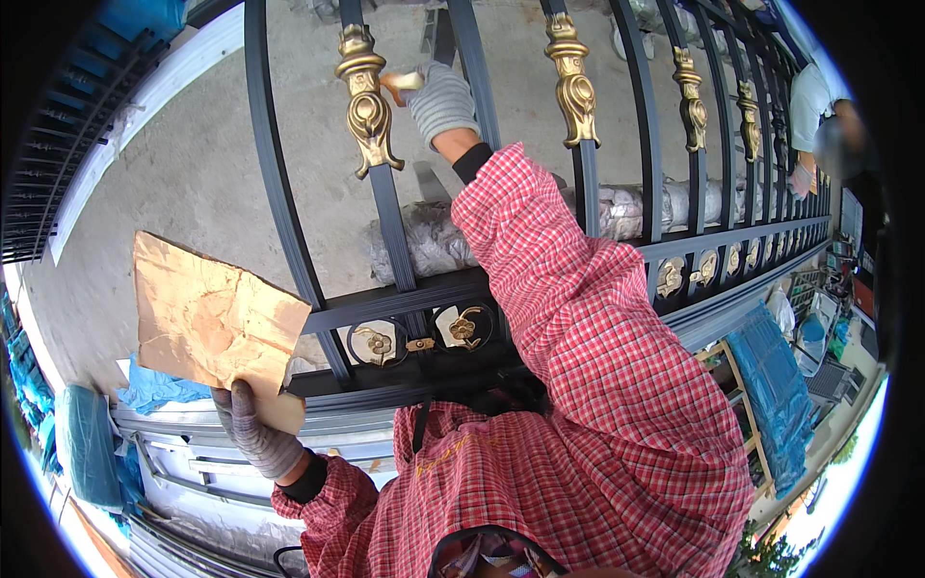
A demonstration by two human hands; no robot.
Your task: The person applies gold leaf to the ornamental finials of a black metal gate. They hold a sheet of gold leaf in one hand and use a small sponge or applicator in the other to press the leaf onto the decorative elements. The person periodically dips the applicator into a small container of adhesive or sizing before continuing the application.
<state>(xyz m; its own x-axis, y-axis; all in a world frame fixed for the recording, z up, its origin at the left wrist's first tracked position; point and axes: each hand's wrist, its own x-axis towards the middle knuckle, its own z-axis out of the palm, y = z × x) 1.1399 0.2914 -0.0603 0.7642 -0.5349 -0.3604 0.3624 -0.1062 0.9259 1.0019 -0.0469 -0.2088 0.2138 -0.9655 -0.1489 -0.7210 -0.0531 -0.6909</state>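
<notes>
My left hand (255, 433), in a grey knitted glove, grips the lower edge of a flat piece of cardboard (217, 318) smeared with shiny gold paint. Stretched out ahead, my right hand (441, 101) wears a similar glove and is closed round a small pale piece with a gold-brown end (403, 85); its kind I cannot make out. That end is at the side of a gold moulded ornament (366, 101) on an upright bar of a dark metal fence panel (390, 222). Another gold ornament (572, 82) sits on a bar to the right.
A wrapped silvery roll (424, 241) lies under the panel. Gold flowers in rings (462, 328) line its near rail. Far right, another person's sleeve (807, 106) and hand (800, 180) are over the panel. Blue-wrapped goods (766, 385) stand right, more dark railings (77, 135) left.
</notes>
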